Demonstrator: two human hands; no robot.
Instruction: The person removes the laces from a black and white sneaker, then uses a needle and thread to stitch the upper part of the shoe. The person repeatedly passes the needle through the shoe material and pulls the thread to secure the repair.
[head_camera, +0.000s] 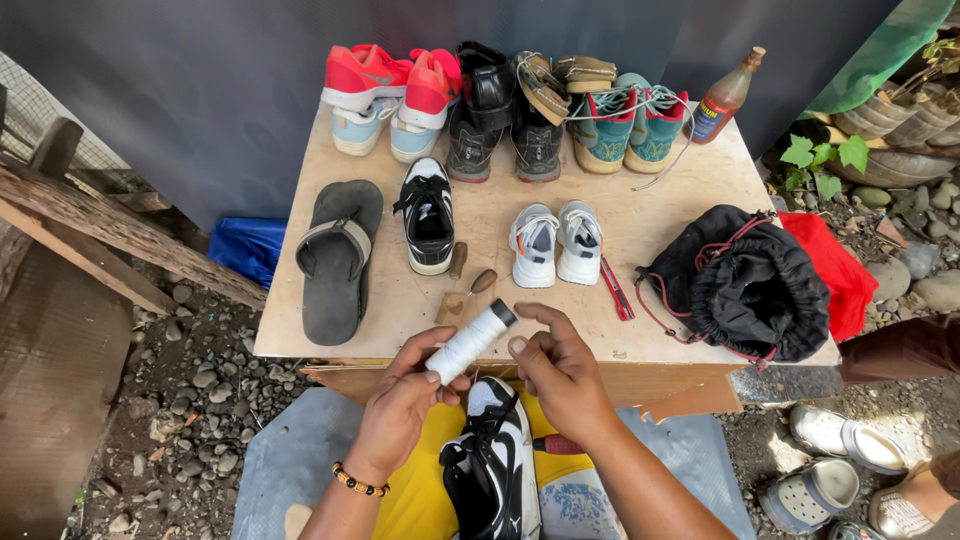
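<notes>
My left hand (400, 400) grips a white spool of thread (470, 342) near its lower end, tilted up to the right. My right hand (560, 365) is beside the spool's top, thumb and fingers pinched close to it as if on the thread end. Both hands hover over the front edge of a plywood table (690, 190). A black and white sneaker (495, 470) lies on my lap below the hands, with a red-handled tool (557, 444) next to it.
On the table are a dark sandal (337, 260), a black sneaker (428, 215), small white shoes (556, 242), a row of shoes at the back (500, 105), a bottle (727, 97), a black drawstring bag (750, 285), red cutters (617, 290) and wooden-handled tools (470, 285). Gravel ground lies left and right.
</notes>
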